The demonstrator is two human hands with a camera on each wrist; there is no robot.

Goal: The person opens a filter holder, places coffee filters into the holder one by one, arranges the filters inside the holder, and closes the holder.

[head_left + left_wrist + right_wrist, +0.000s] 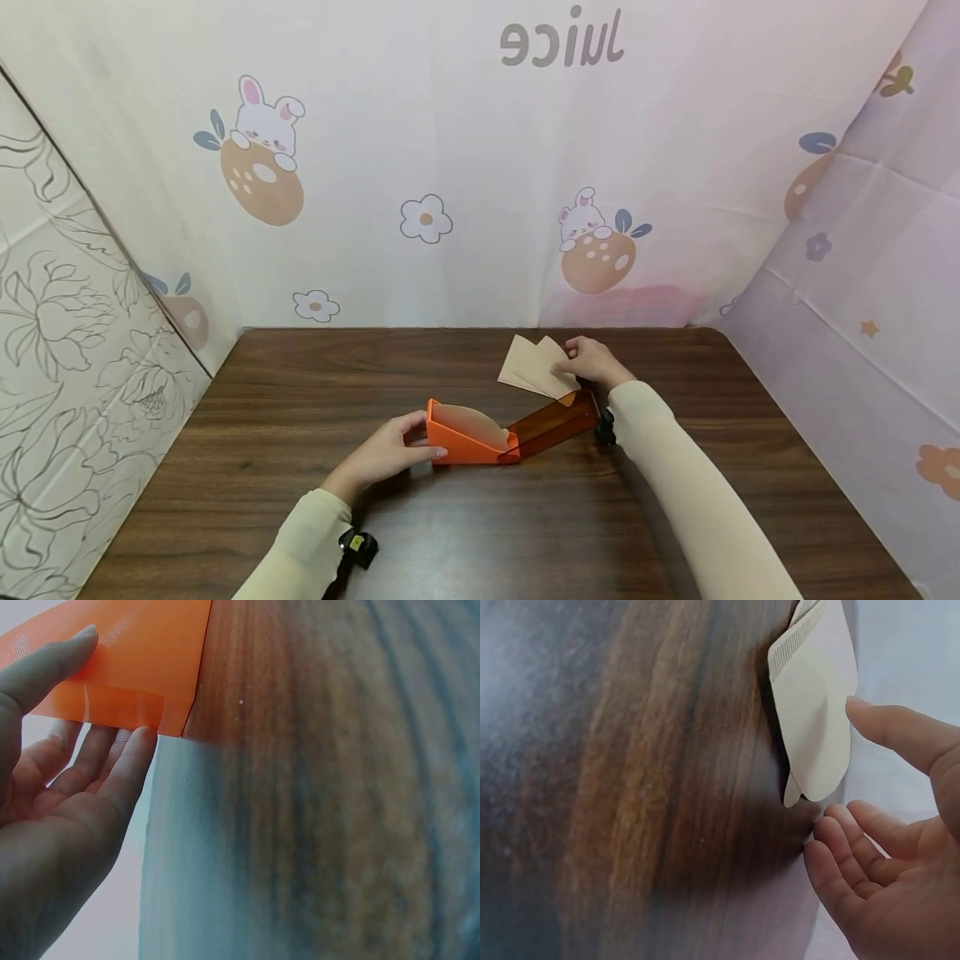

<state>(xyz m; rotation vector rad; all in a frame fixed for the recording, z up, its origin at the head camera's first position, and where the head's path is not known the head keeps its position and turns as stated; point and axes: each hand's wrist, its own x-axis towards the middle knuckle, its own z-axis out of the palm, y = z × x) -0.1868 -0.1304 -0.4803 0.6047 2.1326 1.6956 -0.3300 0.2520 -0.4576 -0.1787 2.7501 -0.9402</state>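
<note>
And at the left end, the left hand (388, 450) had a grip on the box (459, 447), thumb on the near wall, fingers behind the end! The box sat on the table (300, 400), tan paper (463, 418) showing inside, at least 1 sheet. Off its right end tilted the amber lid (553, 428), swung wide. Beyond that, at least 2 filters (538, 369) lay overlapped near the table's back edge, and over them came the right hand (596, 363), thumb at the filters' edge, a wide gap to its loosely bent fingers, nothing pinched; whether the thumb touched, you couldn't tell. The step in hand looked like picking up those filters while the box was steadied. The next move seemed to call for closing thumb and fingers on the filters, edges squared, clear of that lid.
</note>
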